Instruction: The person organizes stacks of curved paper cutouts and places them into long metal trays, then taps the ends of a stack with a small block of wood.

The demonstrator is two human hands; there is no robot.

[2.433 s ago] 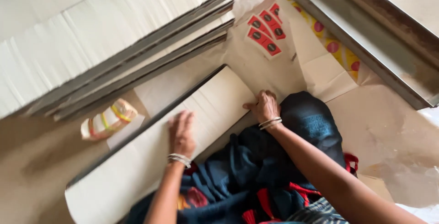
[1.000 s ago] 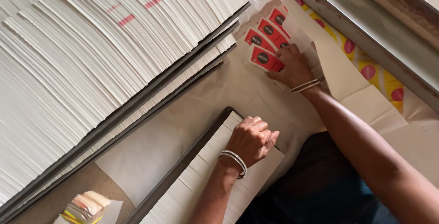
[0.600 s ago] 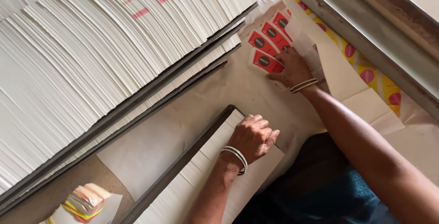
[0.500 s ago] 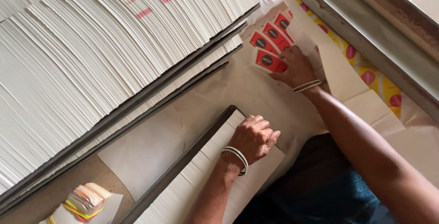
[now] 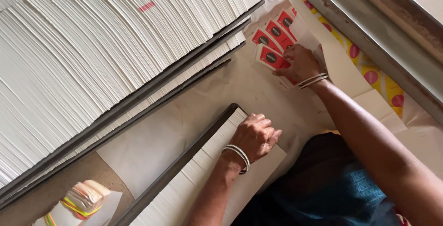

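The left hand (image 5: 256,136), fingers curled, presses down on the near stack of white sheets (image 5: 198,184). The right hand (image 5: 302,62) lies on the red labels (image 5: 272,41), fingers closing on the nearest; about four show, fanned on brown paper (image 5: 249,87). Two large stacks of white sheets (image 5: 101,46) lean behind, and one banded bundle (image 5: 83,198) sits lower left.

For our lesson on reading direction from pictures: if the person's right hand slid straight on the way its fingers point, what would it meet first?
The right hand points up-left and already touches the red labels; past them, probably the big stack of white sheets.
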